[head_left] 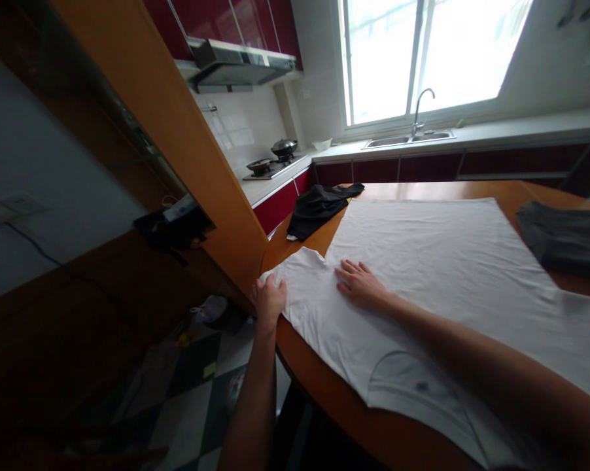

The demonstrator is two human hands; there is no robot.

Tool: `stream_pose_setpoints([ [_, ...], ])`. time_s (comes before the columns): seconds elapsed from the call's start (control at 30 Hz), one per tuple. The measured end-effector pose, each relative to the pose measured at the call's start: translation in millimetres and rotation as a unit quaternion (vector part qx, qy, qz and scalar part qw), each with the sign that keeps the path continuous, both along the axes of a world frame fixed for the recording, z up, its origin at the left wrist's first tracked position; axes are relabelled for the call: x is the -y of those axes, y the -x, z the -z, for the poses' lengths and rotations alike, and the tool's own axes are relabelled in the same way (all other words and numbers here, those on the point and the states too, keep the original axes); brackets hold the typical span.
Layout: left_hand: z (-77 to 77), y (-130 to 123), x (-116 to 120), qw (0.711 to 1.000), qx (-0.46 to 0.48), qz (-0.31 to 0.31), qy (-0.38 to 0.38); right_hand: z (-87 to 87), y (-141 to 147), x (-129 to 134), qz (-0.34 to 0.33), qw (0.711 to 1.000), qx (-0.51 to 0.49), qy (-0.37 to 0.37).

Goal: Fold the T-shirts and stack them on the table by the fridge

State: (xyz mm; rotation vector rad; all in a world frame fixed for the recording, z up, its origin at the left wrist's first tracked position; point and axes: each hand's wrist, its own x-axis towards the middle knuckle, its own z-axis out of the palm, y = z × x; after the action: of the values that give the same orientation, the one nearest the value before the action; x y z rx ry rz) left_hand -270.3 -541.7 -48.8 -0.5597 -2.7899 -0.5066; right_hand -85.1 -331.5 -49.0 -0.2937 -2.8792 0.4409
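Observation:
A white T-shirt (432, 248) lies spread over the wooden table, its neckline toward me and its hem at the far side. At the table's left edge, my left hand (269, 297) is closed on the end of the shirt's left-side sleeve, with the fingers curled over the cloth. My right hand (361, 284) rests flat on the shirt near where that sleeve meets the body, fingers stretched out and holding nothing. Small wrinkles run through the sleeve between the two hands. The other sleeve reaches out of view at the right.
Black folded clothing (319, 208) lies at the table's far left, and a dark grey folded garment (567, 235) at the right. An orange wooden post (177, 124) stands close by the table (305, 356) on the left. Behind are a stove (275, 169) with pans and a sink (407, 140).

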Motion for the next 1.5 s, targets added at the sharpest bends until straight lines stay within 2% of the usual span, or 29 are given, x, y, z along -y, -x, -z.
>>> stream_pose_setpoints([
  [0.47, 2.3, 1, 0, 0.998, -0.022, 0.047, -0.044, 0.8, 0, 0, -0.004, 1.0, -0.005, -0.001],
  [0.67, 0.2, 2, 2, 0.976, -0.084, 0.163, -0.116, 0.1, 0, 0, -0.003, 1.0, -0.002, 0.003],
  [0.8, -9.8, -4, 0, 0.954, -0.115, 0.225, -0.164, 0.2, 1, -1, -0.003, 1.0, -0.001, 0.007],
  [0.9, -21.1, -14, -9, 0.925, -0.124, 0.293, -0.207, -2.2, 0, 2, 0.0, 1.0, -0.006, 0.007],
  [1.03, -35.6, -43, -24, 0.886, -0.128, 0.39, -0.217, -12.4, -3, 10, 0.075, 0.993, -0.093, 0.007],
  [1.1, -38.3, -61, -30, 0.869, -0.121, 0.436, -0.198, -17.5, -4, 11, 0.134, 0.98, -0.136, 0.062],
  [1.17, -36.1, -77, -33, 0.851, -0.101, 0.486, -0.173, -19.2, -4, 9, 0.175, 0.96, -0.152, 0.16],
  [1.27, -26.2, -91, -36, 0.819, -0.062, 0.552, -0.141, -14.4, 1, 1, 0.193, 0.922, -0.171, 0.289],
  [1.4, -19.6, -102, -36, 0.794, -0.013, 0.596, -0.121, -3.4, 10, -13, 0.182, 0.89, -0.226, 0.353],
  [1.5, -33.2, -108, -33, 0.767, 0.048, 0.631, -0.104, 2.4, 14, -22, 0.189, 0.87, -0.236, 0.389],
])
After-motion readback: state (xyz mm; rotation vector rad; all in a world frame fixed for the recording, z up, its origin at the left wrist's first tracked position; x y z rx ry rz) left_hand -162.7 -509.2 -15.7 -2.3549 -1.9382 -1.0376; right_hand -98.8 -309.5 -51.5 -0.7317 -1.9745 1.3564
